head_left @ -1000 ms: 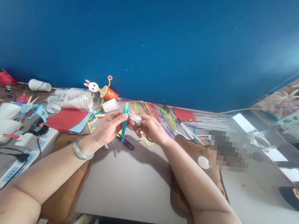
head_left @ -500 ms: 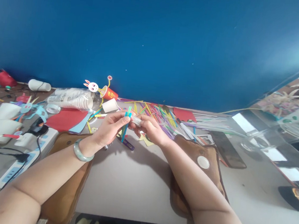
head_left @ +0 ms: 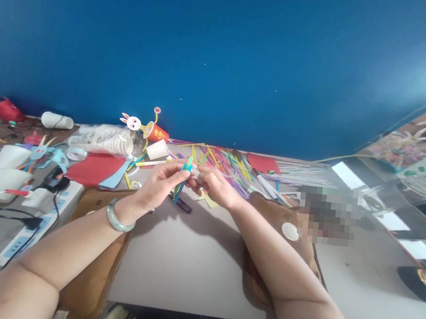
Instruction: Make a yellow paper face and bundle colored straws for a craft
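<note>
My left hand [head_left: 165, 182], with a pale green bangle on the wrist, is closed on blue and green drinking straws [head_left: 179, 192]. They slant between thumb and fingers, a bright blue piece crossing near the top. Close against it, my right hand [head_left: 216, 185] pinches a small clear, whitish thing [head_left: 197, 175] whose kind I cannot make out. The fingertips of both hands almost meet and hide part of what they hold. A purple-rimmed tool [head_left: 184, 206] lies on the table just below the straws.
Loose coloured straws [head_left: 227, 168] spread behind my hands. Stacked paper cups [head_left: 117, 145], red paper [head_left: 94, 168] and an orange cup with a rabbit face [head_left: 158, 132] are at back left. A power strip [head_left: 17, 245] lies left. Brown cushions [head_left: 97, 264] lie beneath both forearms.
The straws have tipped over to the right and shifted slightly toward my right hand. Both hands are closer together, and the clear thing shows less.
</note>
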`<state>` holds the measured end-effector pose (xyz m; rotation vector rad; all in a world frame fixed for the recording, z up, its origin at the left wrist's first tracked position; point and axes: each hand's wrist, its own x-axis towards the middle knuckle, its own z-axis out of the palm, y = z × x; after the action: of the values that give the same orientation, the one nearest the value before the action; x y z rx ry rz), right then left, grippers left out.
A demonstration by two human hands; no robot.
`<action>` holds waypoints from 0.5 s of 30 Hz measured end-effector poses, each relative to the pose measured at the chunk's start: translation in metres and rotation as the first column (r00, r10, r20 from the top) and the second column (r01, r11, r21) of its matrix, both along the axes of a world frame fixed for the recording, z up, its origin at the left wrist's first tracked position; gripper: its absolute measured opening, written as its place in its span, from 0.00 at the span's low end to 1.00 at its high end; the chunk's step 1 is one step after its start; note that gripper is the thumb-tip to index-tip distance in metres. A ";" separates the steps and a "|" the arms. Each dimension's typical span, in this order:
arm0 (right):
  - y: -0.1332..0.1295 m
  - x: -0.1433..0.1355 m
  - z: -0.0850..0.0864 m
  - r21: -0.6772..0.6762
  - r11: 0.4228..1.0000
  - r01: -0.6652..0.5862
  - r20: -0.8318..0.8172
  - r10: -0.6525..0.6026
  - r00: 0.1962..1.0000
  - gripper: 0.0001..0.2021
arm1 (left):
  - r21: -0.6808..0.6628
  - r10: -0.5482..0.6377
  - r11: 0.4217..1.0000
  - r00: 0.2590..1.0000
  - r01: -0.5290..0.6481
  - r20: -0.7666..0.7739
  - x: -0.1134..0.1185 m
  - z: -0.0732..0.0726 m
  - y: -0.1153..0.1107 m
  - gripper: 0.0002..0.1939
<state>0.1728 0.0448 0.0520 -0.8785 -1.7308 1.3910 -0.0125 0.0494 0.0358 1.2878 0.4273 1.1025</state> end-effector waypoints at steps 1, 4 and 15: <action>0.000 0.000 -0.001 -0.007 1.000 -0.001 -0.010 0.001 1.000 0.10 | 0.001 0.005 1.000 1.000 -0.005 0.000 0.000 0.000 0.000 0.11; 0.001 -0.001 -0.003 -0.024 1.000 -0.014 -0.048 0.013 0.999 0.09 | 0.008 0.020 1.000 1.000 -0.020 -0.003 -0.001 0.000 0.001 0.11; 0.000 -0.001 -0.005 -0.038 0.997 -0.066 -0.083 0.062 0.995 0.10 | -0.006 0.002 1.000 1.000 -0.002 0.002 -0.001 0.002 -0.001 0.10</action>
<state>0.1718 0.0453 0.0473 -0.7824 -1.6871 1.4881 -0.0139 0.0486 0.0381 1.2810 0.4311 1.1034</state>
